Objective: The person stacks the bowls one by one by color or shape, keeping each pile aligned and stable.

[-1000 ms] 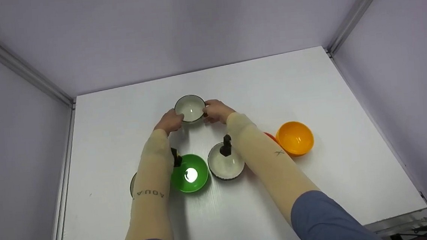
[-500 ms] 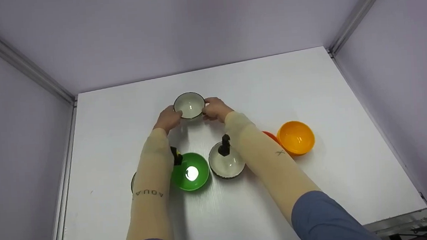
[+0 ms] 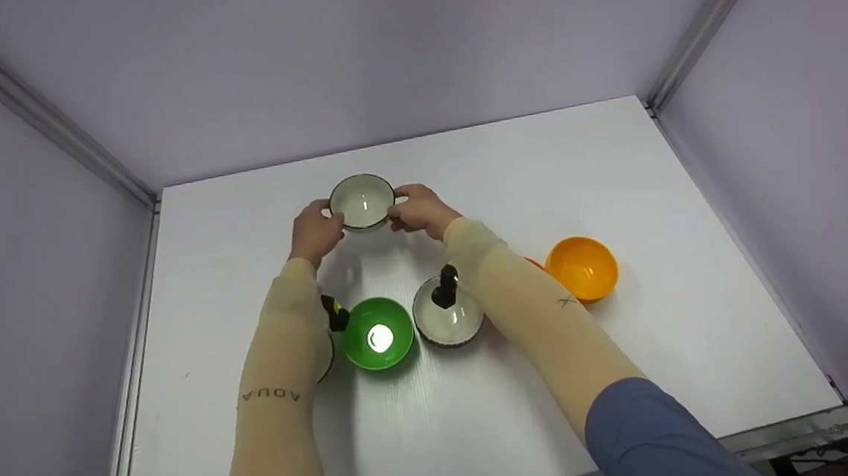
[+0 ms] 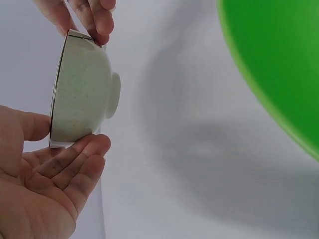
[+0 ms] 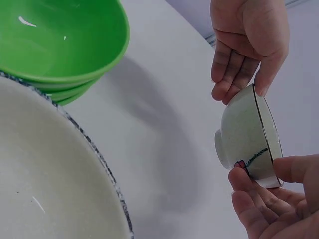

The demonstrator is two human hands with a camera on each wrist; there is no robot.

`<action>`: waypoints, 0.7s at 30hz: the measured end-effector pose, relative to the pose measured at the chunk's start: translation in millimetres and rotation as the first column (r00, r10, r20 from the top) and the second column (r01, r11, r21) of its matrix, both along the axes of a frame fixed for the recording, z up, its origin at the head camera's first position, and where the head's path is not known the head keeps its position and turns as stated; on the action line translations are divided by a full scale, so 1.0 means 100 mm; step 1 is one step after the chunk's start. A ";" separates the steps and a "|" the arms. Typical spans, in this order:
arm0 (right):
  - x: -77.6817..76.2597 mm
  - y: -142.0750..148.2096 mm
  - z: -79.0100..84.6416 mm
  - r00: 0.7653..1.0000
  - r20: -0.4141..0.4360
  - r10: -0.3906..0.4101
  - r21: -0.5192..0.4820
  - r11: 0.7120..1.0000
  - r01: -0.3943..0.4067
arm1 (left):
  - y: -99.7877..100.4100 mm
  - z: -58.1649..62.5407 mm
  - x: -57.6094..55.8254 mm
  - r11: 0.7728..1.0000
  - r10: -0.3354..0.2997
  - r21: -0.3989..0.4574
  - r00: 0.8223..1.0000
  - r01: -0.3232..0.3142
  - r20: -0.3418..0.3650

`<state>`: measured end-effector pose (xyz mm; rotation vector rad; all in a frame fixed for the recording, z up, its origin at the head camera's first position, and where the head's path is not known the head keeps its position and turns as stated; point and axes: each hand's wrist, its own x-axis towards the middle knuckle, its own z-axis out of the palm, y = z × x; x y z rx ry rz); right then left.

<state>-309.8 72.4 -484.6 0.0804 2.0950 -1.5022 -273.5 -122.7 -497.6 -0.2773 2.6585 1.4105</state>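
Observation:
A pale ceramic bowl (image 3: 363, 201) with a dark rim is held between both hands, raised off the tabletop toward its far side. My left hand (image 3: 317, 232) grips its left edge, thumb at the rim and fingers under the side, as the left wrist view shows on the bowl (image 4: 82, 89). On the opposite edge my right hand (image 3: 422, 210) pinches the rim the same way. The right wrist view shows a small painted mark on the side of the bowl (image 5: 246, 134). Its foot hangs above the surface.
Nearer me stand green bowls (image 3: 378, 334), stacked, and a cream bowl (image 3: 448, 318) with a speckled rim. Another pale bowl (image 3: 324, 357) is mostly behind the left forearm. Orange bowls (image 3: 583, 269) stand right, beside a mostly hidden red one (image 3: 535, 262). Walls enclose the white table (image 3: 196, 284).
Both hands have carried the pale bowl slightly farther away and to the left. The left forearm has shifted left, showing a different edge of the bowl behind it.

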 end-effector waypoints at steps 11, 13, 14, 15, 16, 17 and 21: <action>-0.06 -0.11 0.23 0.991 -0.092 0.100 0.056 0.994 -0.095 | -0.20 0.16 0.08 0.995 0.030 0.101 0.996 -0.021 -0.082; -0.04 -0.13 0.27 0.986 -0.108 0.127 0.071 0.990 -0.120 | -0.23 0.20 0.12 0.996 0.023 0.089 0.995 -0.015 -0.097; -0.03 -0.14 0.30 0.984 -0.116 0.139 0.075 0.989 -0.130 | -0.25 0.23 0.14 0.997 0.021 0.081 0.994 -0.013 -0.106; -0.02 -0.16 0.31 0.980 -0.124 0.155 0.080 0.986 -0.146 | -0.27 0.25 0.16 0.997 0.019 0.073 0.993 -0.010 -0.116; -0.01 -0.17 0.33 0.976 -0.134 0.173 0.090 0.983 -0.162 | -0.28 0.28 0.19 0.998 0.014 0.064 0.992 -0.006 -0.124; 0.00 -0.17 0.34 0.971 -0.144 0.191 0.098 0.979 -0.178 | -0.30 0.30 0.22 0.998 0.010 0.058 0.991 -0.002 -0.133; 0.07 -0.20 0.38 0.945 -0.183 0.270 0.137 0.959 -0.247 | -0.38 0.37 0.35 0.998 -0.006 0.055 0.990 0.014 -0.144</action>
